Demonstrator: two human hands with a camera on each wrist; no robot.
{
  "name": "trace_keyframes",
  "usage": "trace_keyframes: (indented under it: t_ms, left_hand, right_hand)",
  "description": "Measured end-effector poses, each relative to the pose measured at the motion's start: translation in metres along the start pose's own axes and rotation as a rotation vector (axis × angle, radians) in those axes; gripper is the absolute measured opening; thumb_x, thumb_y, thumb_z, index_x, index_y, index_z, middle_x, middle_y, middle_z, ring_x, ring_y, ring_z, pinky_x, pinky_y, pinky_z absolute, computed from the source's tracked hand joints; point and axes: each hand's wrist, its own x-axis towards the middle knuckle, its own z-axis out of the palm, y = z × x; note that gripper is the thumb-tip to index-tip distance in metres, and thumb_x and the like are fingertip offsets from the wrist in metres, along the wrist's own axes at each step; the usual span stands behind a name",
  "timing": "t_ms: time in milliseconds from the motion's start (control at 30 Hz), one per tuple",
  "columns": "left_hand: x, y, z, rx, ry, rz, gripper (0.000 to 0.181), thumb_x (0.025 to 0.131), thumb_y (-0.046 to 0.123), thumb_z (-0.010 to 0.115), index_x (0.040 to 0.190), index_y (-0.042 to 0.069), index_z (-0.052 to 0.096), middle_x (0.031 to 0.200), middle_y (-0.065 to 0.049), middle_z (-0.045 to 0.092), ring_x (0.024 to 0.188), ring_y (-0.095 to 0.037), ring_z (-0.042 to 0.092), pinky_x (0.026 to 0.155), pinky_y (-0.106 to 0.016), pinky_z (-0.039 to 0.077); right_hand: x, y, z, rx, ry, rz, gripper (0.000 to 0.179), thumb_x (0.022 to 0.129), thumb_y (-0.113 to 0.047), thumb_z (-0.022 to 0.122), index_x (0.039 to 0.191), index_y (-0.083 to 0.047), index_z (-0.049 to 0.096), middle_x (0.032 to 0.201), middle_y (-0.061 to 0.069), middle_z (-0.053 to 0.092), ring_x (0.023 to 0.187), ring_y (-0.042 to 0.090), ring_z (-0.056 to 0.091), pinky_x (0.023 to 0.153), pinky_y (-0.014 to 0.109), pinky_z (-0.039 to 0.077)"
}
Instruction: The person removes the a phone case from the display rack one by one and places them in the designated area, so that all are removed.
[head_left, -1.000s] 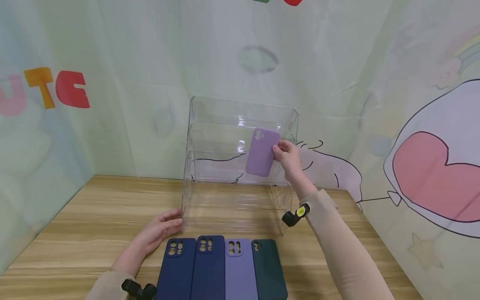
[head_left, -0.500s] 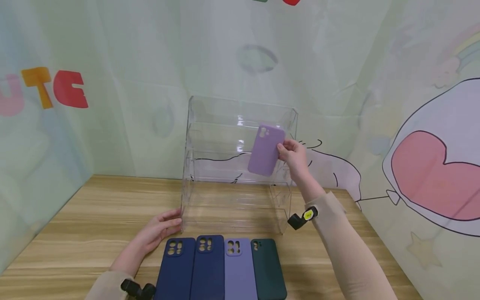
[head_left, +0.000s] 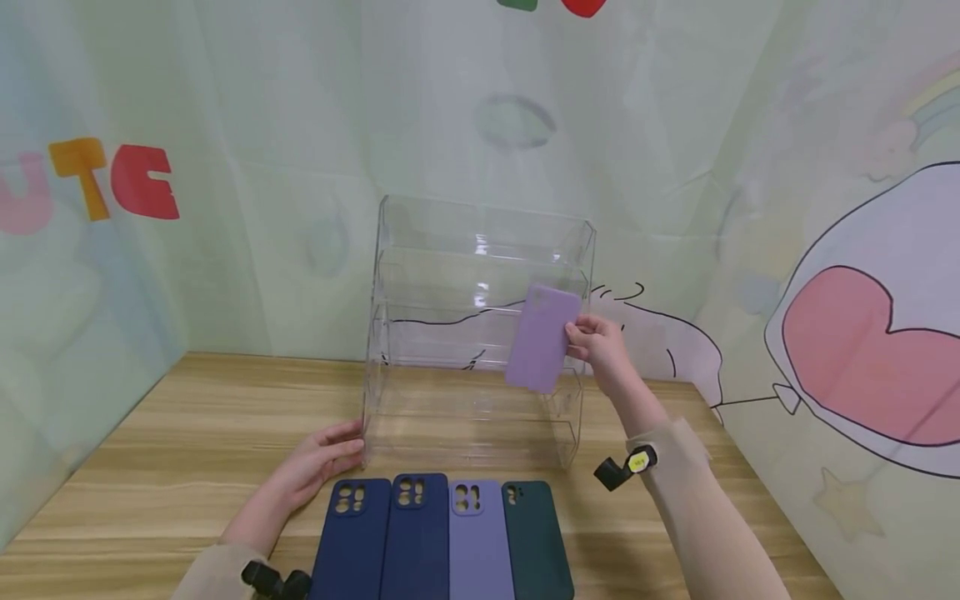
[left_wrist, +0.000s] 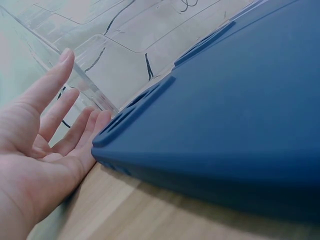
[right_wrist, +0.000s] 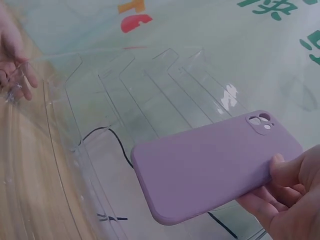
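Note:
My right hand pinches a light purple phone case by its right edge, thumb on the back face. In the right wrist view the case's camera cutout lies near the thumb. The case is slightly tilted in front of the right part of a clear acrylic tiered rack; contact with a tier cannot be told. My left hand touches the rack's lower left side with extended fingers. In the left wrist view its fingers lie beside the corner of a navy phone case.
A row of phone cases lies at the table's front: a navy one, another navy one, a purple one and a dark green one. A printed curtain hangs behind the wooden table.
The right hand has moved right, then down, with the light purple phone case, which now hangs lower before the rack. The left hand stays at the rack's side.

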Motion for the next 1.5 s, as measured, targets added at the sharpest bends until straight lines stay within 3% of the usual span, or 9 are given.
trace_keyframes:
  t_ms: [267,500,733,900,1167,1500]
  left_hand:
    - [-0.001,0.001,0.001,0.003,-0.003,0.003,0.073,0.099,0.015,0.057,0.151,-0.011,0.014,0.158,-0.030,0.013,0.113,-0.002,0.054,0.095,-0.023,0.051]
    - [0.000,0.000,0.000,0.014,0.001,0.013,0.071,0.099,0.015,0.057,0.151,-0.011,0.015,0.158,-0.030,0.014,0.111,-0.001,0.055,0.094,-0.023,0.052]
    - [0.001,0.000,0.000,0.019,0.001,0.010,0.071,0.099,0.015,0.057,0.151,-0.010,0.016,0.158,-0.030,0.014,0.113,-0.002,0.055,0.094,-0.023,0.052]
    - [0.001,-0.001,-0.001,0.019,-0.001,0.011,0.072,0.099,0.015,0.057,0.151,-0.010,0.015,0.158,-0.030,0.012,0.111,-0.001,0.055,0.094,-0.023,0.052]
    - [0.001,-0.001,-0.001,0.011,0.000,0.008,0.073,0.099,0.015,0.057,0.152,-0.011,0.014,0.158,-0.030,0.013,0.109,0.000,0.055,0.094,-0.023,0.052]
    - [-0.001,0.000,0.001,0.011,0.001,0.001,0.073,0.099,0.016,0.058,0.152,-0.010,0.015,0.158,-0.030,0.013,0.110,-0.001,0.055,0.094,-0.023,0.052]
  right_hand:
    - [-0.015,0.010,-0.008,-0.099,-0.097,0.024,0.027,0.101,-0.005,0.049,0.120,0.014,0.052,0.081,-0.008,0.065,0.076,0.004,0.065,0.074,0.017,0.056]
    - [-0.027,0.026,-0.017,-0.087,-0.189,0.043,0.023,0.100,-0.002,0.050,0.114,0.014,0.056,0.079,-0.008,0.067,0.075,0.003,0.066,0.072,0.017,0.057]
    - [-0.039,0.046,-0.031,-0.145,-0.207,0.105,0.022,0.100,-0.004,0.050,0.111,0.013,0.060,0.079,-0.008,0.067,0.074,0.003,0.064,0.071,0.019,0.057]
    - [-0.048,0.059,-0.040,-0.115,-0.227,0.137,0.024,0.100,-0.004,0.050,0.113,0.014,0.059,0.079,-0.008,0.067,0.074,0.004,0.065,0.073,0.021,0.058]
    - [-0.064,0.077,-0.056,-0.102,-0.306,0.175,0.018,0.100,-0.005,0.050,0.105,0.003,0.066,0.081,-0.008,0.070,0.075,0.004,0.066,0.074,0.022,0.059]
    - [-0.083,0.100,-0.072,-0.107,-0.364,0.223,0.022,0.101,-0.009,0.050,0.112,0.004,0.064,0.083,-0.009,0.070,0.077,0.004,0.067,0.076,0.023,0.059]
